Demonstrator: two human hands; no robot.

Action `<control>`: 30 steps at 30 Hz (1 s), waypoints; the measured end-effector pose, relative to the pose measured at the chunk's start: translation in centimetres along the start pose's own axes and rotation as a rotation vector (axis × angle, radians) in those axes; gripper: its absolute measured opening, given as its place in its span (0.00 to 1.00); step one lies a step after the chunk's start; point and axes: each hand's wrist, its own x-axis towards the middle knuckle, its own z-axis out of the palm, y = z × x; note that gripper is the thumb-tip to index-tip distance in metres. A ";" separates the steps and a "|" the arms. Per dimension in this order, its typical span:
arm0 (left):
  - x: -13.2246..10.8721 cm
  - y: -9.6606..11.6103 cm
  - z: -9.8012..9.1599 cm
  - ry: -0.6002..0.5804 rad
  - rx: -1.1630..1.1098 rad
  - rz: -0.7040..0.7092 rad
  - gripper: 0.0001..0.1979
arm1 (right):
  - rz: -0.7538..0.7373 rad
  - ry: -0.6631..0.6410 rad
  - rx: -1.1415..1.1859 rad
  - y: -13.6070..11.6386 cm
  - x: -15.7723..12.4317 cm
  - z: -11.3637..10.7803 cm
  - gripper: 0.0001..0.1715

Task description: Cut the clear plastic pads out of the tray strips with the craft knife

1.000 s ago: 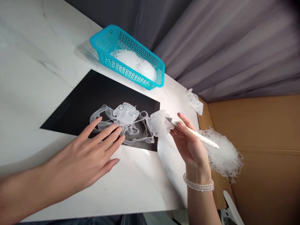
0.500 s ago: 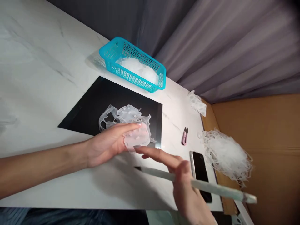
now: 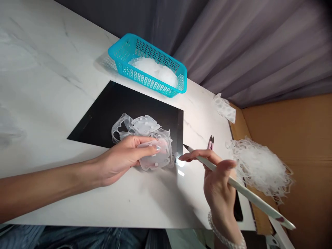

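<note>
Between the thumb and fingers of my left hand [image 3: 127, 155] is a translucent plastic piece [image 3: 155, 159] with small pegs, held over the front right edge of a black mat [image 3: 98, 110]. More clear pieces [image 3: 145, 125] with thin, ragged surrounds lie on the mat just behind it. My right hand [image 3: 218, 180] grips a long pale tool [image 3: 249, 193] with a dark pointed tip, aimed left and apart from the held piece. Its index finger stretches along the tool towards the piece. A beaded bracelet circles the right wrist.
A blue basket [image 3: 153, 81] holding whitish pieces stands behind the mat. Pink snips [image 3: 210, 143], a partly hidden phone [image 3: 238, 207], a tangle of clear strands [image 3: 261, 166] and a crumpled clear piece [image 3: 225, 108] are at the right, near cardboard [image 3: 293, 138].
My right hand has moved right and away from the held piece, and its tool tip has risen. My left thumb now lies across the piece, which is turned flatter to view.
</note>
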 end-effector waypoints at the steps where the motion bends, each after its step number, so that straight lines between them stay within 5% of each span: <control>1: 0.0 0.0 0.0 0.006 0.026 -0.002 0.18 | 0.006 0.019 -0.028 -0.1 0.1 0.2 0.34; 4: -0.1 -0.1 -0.1 0.004 0.098 0.003 0.20 | 0.075 0.021 -0.044 -0.5 0.4 0.9 0.23; 12: -0.1 -0.2 -0.2 -0.006 0.068 0.025 0.19 | 0.248 -0.239 0.185 -1.2 0.5 1.8 0.25; 23: 0.6 -0.2 -0.1 -0.011 -0.147 -0.015 0.13 | 0.144 -0.191 0.382 0.3 1.1 1.0 0.20; 27: -0.2 0.0 -0.2 -0.055 0.093 0.010 0.12 | 0.061 -0.169 0.306 -0.3 1.7 0.1 0.17; 30: -1.2 1.2 -0.4 0.051 0.601 0.092 0.15 | -0.045 -0.150 0.196 -1.6 2.7 -1.0 0.16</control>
